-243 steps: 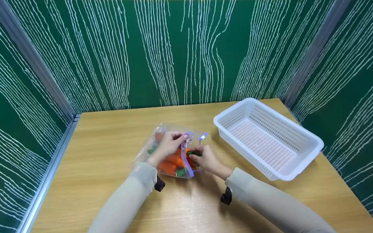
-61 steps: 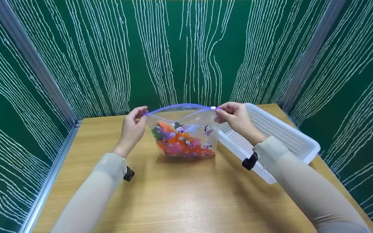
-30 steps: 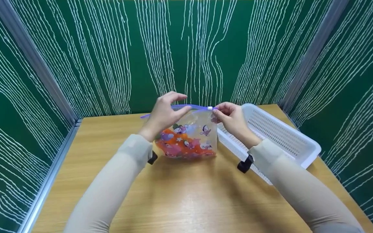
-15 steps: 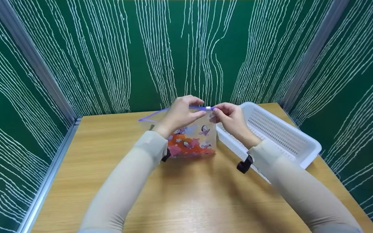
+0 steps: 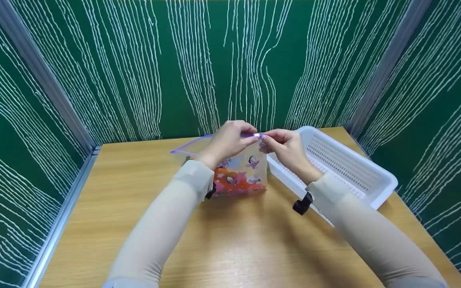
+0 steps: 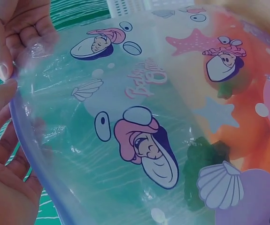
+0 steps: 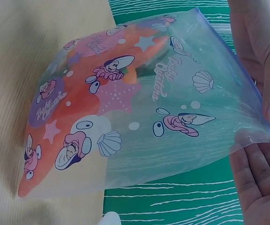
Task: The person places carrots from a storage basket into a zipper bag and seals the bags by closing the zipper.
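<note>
A clear slider zip bag [image 5: 250, 172] printed with cartoon oysters and shells stands upright on the table, its purple zip edge spread apart at the left. Orange and green contents [image 6: 247, 122] show through the plastic; their exact kind is unclear. My left hand [image 5: 230, 140] pinches the white slider [image 5: 257, 135] near the bag's upper right corner. Right beside it, my right hand [image 5: 288, 146] pinches that corner between thumb and fingers. In the right wrist view the left hand [image 7: 261, 51] is above and the right hand [image 7: 261, 178] below, both at the purple edge.
A white perforated plastic basket [image 5: 378, 176] stands on the wooden table [image 5: 142, 180] to the right, partly behind my right forearm. Green walls [image 5: 182, 72] with white wavy lines and metal corner posts [image 5: 386, 60] enclose the table.
Earlier the bag lay flat while my right hand held a green and orange thing at its mouth. Later it stood upright; my left hand left the left corner and moved right to the slider.
</note>
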`<state>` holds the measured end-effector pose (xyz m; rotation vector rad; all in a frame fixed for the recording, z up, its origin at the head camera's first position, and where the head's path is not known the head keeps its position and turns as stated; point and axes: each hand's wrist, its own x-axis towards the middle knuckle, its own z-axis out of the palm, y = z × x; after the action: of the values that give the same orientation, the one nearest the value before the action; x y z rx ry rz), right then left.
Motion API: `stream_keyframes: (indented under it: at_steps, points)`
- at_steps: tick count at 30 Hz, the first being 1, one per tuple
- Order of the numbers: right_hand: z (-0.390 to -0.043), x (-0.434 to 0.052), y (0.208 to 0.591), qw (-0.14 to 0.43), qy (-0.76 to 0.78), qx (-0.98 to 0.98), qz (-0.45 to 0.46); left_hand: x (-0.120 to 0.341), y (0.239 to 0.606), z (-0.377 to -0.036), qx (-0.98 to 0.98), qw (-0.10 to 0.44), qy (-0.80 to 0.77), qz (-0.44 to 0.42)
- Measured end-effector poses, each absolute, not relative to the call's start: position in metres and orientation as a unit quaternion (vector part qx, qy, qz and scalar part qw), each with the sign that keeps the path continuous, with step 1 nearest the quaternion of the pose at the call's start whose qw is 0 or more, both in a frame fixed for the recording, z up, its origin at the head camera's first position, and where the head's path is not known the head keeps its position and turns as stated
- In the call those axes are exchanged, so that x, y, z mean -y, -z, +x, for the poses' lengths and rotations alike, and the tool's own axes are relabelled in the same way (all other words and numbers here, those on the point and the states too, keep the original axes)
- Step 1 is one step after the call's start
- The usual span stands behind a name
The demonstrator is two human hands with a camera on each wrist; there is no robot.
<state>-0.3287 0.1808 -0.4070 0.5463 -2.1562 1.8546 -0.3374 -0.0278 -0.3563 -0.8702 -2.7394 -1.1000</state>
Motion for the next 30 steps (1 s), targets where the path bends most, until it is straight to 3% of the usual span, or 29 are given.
stream_keyframes:
  at_steps: [21,30]
  points:
    - [-0.3275,-0.1786,0.4099,0.152,-0.640,0.723,0.211,0.0206,0.3573,-0.3381,0.884,0.068,0.310,-0.343]
    - [-0.3258,-0.1813,0.4103,0.202,-0.586,0.732,0.282,0.0249,0.3609,-0.3353,0.871,0.165,0.224,-0.405]
